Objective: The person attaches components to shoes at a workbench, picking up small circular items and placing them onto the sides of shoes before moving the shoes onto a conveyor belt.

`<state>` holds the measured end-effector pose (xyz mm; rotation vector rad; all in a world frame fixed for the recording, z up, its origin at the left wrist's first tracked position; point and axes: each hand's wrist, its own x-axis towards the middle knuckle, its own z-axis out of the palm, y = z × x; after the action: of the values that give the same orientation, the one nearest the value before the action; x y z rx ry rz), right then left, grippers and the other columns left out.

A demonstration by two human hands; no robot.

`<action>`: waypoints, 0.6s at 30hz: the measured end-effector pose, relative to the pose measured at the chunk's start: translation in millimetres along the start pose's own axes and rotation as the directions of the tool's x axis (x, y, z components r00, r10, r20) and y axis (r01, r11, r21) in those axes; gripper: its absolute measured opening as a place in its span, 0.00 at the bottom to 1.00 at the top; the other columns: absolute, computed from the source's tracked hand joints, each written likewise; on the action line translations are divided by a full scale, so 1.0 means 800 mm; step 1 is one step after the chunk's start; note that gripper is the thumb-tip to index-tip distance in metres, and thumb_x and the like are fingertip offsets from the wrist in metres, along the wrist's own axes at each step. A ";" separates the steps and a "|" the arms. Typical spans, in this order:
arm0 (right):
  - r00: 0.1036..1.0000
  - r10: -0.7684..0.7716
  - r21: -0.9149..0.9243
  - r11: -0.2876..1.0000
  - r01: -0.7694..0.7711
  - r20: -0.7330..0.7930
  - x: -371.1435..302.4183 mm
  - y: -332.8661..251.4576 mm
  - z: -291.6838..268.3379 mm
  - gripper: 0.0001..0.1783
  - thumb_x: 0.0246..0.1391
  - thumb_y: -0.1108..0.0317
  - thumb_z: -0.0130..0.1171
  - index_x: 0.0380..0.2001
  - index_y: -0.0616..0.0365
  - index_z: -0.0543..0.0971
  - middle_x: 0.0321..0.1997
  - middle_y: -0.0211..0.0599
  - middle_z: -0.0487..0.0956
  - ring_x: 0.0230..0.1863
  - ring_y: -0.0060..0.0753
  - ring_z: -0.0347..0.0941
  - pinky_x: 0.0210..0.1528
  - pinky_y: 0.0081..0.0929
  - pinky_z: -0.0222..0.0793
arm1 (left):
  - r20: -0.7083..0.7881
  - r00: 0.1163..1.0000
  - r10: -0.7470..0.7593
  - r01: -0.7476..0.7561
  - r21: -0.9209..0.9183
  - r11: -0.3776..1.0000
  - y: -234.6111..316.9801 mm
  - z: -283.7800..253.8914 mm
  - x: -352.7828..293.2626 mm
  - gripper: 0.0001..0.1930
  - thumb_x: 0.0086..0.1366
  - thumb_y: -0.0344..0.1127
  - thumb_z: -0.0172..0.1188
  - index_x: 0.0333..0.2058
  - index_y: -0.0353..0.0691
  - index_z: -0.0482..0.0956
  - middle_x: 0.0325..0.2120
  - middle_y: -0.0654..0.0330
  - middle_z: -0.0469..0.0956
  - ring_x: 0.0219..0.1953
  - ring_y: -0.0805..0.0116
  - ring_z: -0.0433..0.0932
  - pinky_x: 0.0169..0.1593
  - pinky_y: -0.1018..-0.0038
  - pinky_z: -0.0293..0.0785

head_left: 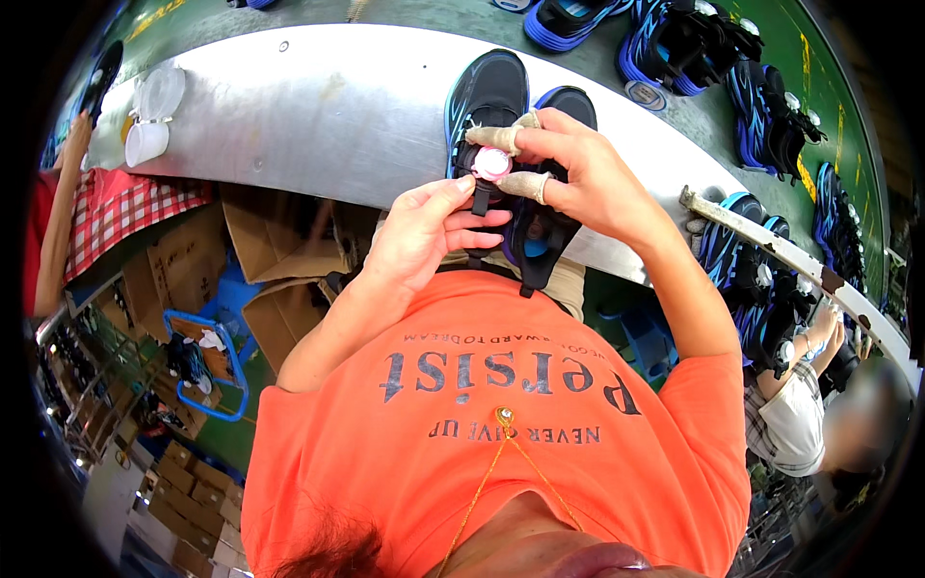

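A black sneaker (489,87) with blue and turquoise sides lies at the near edge of the metal table, its toe pointing away from me. Its mate (568,100) sits close on the right, partly behind my right hand. On the first shoe's upper is a round pink dial (492,164). My right hand (578,173), with pale covers on its fingertips, grips the dial between thumb and fingers. From the left, my left hand (429,223) pinches the black strap (481,199) just below the dial, its lower fingers stretched out beside it.
White plastic tubs (147,143) stand on the metal table (318,106) at left. Beyond it, a green surface (597,72) carries several more sneakers (674,48). A white rail (800,260) crosses at right. Cardboard boxes (279,231) lie below, and people work on both sides.
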<state>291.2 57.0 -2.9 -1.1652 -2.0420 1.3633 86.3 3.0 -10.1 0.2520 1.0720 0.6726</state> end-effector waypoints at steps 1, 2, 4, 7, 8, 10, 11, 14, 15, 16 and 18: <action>0.999 -0.030 -0.062 0.998 0.029 -0.018 -0.002 -0.001 0.001 0.18 0.48 0.69 0.63 0.45 0.52 0.79 0.34 0.35 0.71 0.38 0.36 0.69 0.39 0.30 0.67 | 0.001 1.000 0.002 -0.002 -0.003 1.000 0.000 0.000 0.000 0.16 0.69 0.39 0.52 0.45 0.29 0.75 0.41 0.53 0.77 0.42 0.60 0.81 0.43 0.68 0.81; 0.998 -0.061 -0.123 0.991 0.056 -0.034 -0.004 -0.003 0.005 0.20 0.48 0.69 0.62 0.48 0.53 0.78 0.34 0.36 0.71 0.38 0.37 0.69 0.40 0.31 0.68 | 0.003 1.000 0.003 -0.003 -0.006 1.000 0.000 -0.001 0.001 0.16 0.69 0.38 0.52 0.45 0.29 0.75 0.41 0.53 0.78 0.42 0.60 0.81 0.43 0.68 0.81; 0.984 -0.144 -0.283 0.953 0.110 -0.104 -0.010 -0.004 0.018 0.23 0.48 0.70 0.59 0.50 0.56 0.77 0.35 0.37 0.72 0.38 0.39 0.70 0.41 0.33 0.69 | 0.016 1.000 0.008 -0.008 -0.002 1.000 -0.002 -0.004 0.003 0.16 0.69 0.38 0.52 0.46 0.29 0.74 0.42 0.52 0.78 0.42 0.60 0.81 0.43 0.68 0.81; 0.939 -0.299 -0.545 0.823 0.163 -0.172 -0.016 -0.003 0.043 0.27 0.42 0.73 0.56 0.50 0.67 0.74 0.38 0.38 0.72 0.38 0.39 0.69 0.41 0.32 0.69 | 0.034 0.999 0.029 -0.029 0.016 0.999 -0.003 -0.011 0.007 0.17 0.69 0.38 0.52 0.47 0.29 0.74 0.42 0.51 0.78 0.43 0.61 0.80 0.44 0.68 0.80; 0.938 -0.304 -0.580 0.800 0.157 -0.165 -0.018 -0.002 0.049 0.27 0.42 0.72 0.57 0.50 0.68 0.74 0.39 0.40 0.72 0.38 0.39 0.69 0.41 0.32 0.68 | 0.035 0.999 0.027 -0.027 0.005 1.000 -0.001 -0.010 0.008 0.16 0.69 0.38 0.52 0.45 0.29 0.74 0.41 0.51 0.78 0.42 0.61 0.81 0.44 0.68 0.80; 0.905 -0.354 -0.617 0.774 0.142 -0.235 -0.017 -0.004 0.060 0.26 0.41 0.72 0.57 0.48 0.69 0.74 0.38 0.41 0.72 0.37 0.39 0.69 0.41 0.32 0.68 | 0.032 0.999 0.031 -0.031 -0.014 0.999 0.004 -0.007 0.011 0.14 0.69 0.37 0.52 0.42 0.29 0.75 0.38 0.52 0.79 0.39 0.61 0.81 0.45 0.68 0.80; 0.905 -0.330 -0.553 0.822 0.137 -0.267 -0.021 -0.005 0.061 0.22 0.46 0.72 0.58 0.47 0.66 0.76 0.40 0.41 0.73 0.39 0.42 0.70 0.44 0.32 0.69 | 0.060 0.998 0.022 -0.023 0.003 1.000 0.004 -0.011 0.012 0.14 0.69 0.37 0.51 0.42 0.28 0.74 0.40 0.52 0.78 0.40 0.61 0.81 0.46 0.68 0.79; 0.909 -0.243 -0.286 0.947 0.146 -0.339 -0.041 -0.003 0.007 0.18 0.51 0.76 0.55 0.48 0.62 0.77 0.49 0.38 0.75 0.43 0.37 0.73 0.50 0.30 0.68 | -0.016 0.995 0.103 -0.097 0.232 0.968 0.005 0.005 -0.017 0.14 0.70 0.37 0.50 0.41 0.28 0.74 0.40 0.53 0.78 0.43 0.61 0.80 0.49 0.69 0.77; 0.870 -0.152 -0.198 0.978 0.065 -0.468 -0.047 0.020 -0.018 0.18 0.53 0.75 0.56 0.49 0.58 0.78 0.48 0.35 0.76 0.42 0.32 0.72 0.49 0.27 0.67 | -0.004 0.986 0.166 -0.147 0.445 0.883 0.001 -0.001 -0.025 0.14 0.69 0.36 0.51 0.45 0.30 0.74 0.41 0.50 0.78 0.47 0.58 0.78 0.51 0.67 0.74; 0.808 -0.043 -0.100 0.995 -0.020 -0.588 -0.054 0.043 -0.041 0.18 0.55 0.73 0.56 0.50 0.55 0.78 0.47 0.32 0.78 0.41 0.28 0.71 0.48 0.24 0.66 | 0.118 0.955 0.271 -0.279 0.665 0.693 0.000 0.000 -0.036 0.14 0.68 0.36 0.52 0.46 0.31 0.74 0.41 0.49 0.77 0.48 0.56 0.77 0.51 0.66 0.73; 0.896 0.063 0.023 0.998 -0.059 -0.439 -0.065 0.049 -0.051 0.22 0.54 0.70 0.59 0.54 0.48 0.78 0.42 0.28 0.79 0.37 0.20 0.66 0.41 0.18 0.63 | 0.434 0.824 0.365 -0.505 0.855 0.124 0.007 0.010 -0.048 0.14 0.67 0.35 0.53 0.48 0.34 0.74 0.41 0.47 0.77 0.50 0.53 0.76 0.51 0.65 0.72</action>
<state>365.7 43.2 -14.9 -1.3961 -1.6846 1.0143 79.8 -15.6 24.4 1.7842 1.1757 0.3999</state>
